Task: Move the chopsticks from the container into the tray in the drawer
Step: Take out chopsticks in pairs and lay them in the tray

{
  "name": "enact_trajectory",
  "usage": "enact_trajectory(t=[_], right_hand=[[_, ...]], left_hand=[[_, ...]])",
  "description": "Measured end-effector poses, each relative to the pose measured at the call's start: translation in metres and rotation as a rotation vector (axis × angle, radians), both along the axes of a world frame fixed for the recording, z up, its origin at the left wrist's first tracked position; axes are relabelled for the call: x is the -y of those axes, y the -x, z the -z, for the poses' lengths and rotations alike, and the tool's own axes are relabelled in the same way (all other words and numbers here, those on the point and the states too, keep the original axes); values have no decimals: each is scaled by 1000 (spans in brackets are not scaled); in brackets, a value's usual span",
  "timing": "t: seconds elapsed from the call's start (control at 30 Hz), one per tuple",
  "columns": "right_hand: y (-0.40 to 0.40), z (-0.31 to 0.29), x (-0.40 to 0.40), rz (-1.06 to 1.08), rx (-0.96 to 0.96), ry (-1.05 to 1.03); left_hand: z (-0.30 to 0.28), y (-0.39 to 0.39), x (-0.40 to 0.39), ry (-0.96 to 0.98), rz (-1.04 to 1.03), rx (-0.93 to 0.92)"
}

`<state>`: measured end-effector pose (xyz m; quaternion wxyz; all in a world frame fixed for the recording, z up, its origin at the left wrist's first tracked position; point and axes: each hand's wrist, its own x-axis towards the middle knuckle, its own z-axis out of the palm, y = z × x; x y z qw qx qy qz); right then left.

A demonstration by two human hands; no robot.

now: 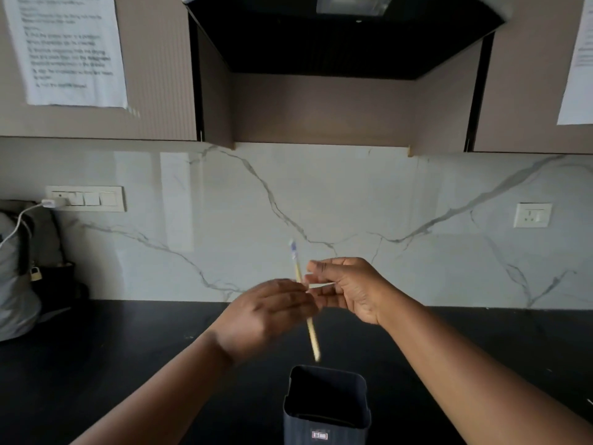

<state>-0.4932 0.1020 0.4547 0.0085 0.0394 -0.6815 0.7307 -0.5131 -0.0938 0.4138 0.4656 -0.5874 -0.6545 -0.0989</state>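
A pale wooden chopstick [313, 338] with a blue-white top end is held nearly upright above the counter, blurred by motion. My left hand [266, 316] is closed around its middle. My right hand [349, 289] is just to the right of it, fingers loosely curled toward the stick; a second pale sliver shows between its fingertips, too blurred to identify. Below the chopstick's lower tip stands a dark ribbed container [327, 409] with a small label, its opening looking dark inside. No drawer or tray is in view.
A black countertop [128, 364] runs under a white marble backsplash. A grey bag [19, 271] with a padlock and a charger cable sits at far left. Wall sockets, upper cabinets with taped paper sheets and a black range hood are above.
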Motion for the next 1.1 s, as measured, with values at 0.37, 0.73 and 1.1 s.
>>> enact_trajectory(t=[0.37,0.73,1.1], right_hand=[[-16,39,20,-44,18,-119],[-34,121,13,-15,195,-216],[-125,317,-29,-260,319,-1067]], left_hand=[[-41,23,-18,-706,94,1664],[69,47,-12,-769,-128,1901],[248,37,9,129,-842,1277]])
